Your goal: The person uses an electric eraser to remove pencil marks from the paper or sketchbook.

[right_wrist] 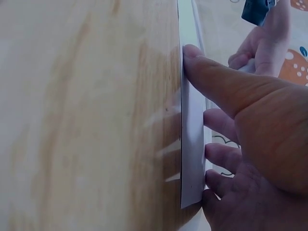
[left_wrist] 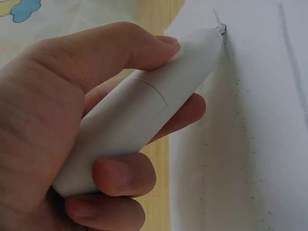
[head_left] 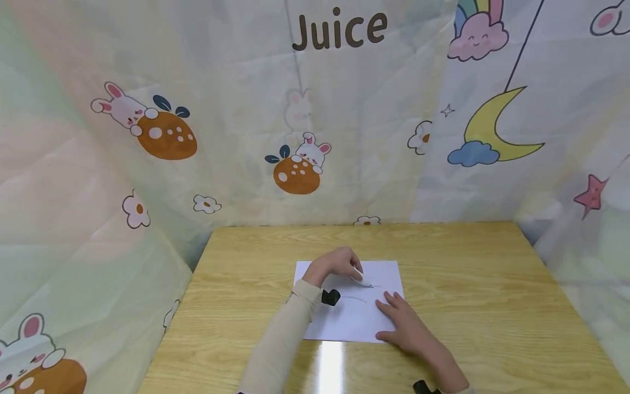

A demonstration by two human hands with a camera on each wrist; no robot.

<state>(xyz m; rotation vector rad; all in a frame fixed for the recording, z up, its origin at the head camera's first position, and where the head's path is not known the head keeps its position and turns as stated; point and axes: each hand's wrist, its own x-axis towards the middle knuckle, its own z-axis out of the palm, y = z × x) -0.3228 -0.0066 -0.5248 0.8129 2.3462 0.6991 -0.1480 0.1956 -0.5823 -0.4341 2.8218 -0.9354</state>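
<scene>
The person's left hand (head_left: 341,264) pinches a fat white pen-shaped tool (head_left: 362,278), with fingers curled round its smooth body. Seen from the head, the tool is at 4 o'clock from the middle of the left hand, and between 10 and 11 o'clock from the right hand (head_left: 404,326). Its small grey tip (left_wrist: 221,29) points to 4 o'clock in the head view and sits at the left end of a thin upper line (head_left: 377,286). A longer lower line (head_left: 355,298) is at 8 o'clock from the tip. The right hand is spread out and rests on the white paper (head_left: 339,325), with its thumb by the near edge.

In the left wrist view, tiny dark specks (left_wrist: 252,197) dot the paper.

The paper lies on a yellow wooden table (head_left: 246,251). A bright shine (head_left: 331,366) is on the wood at about 6 o'clock from the paper. The left arm wears a cream sleeve (head_left: 283,334), and a small black thing (head_left: 331,297) is by that wrist.

Pale cloth (head_left: 236,109) hangs all around. From the paper, the word "Juice" (head_left: 339,30) is at 12 o'clock, a bunny on an orange fruit (head_left: 297,172) at 11, and a yellow moon (head_left: 479,123) between 1 and 2.
</scene>
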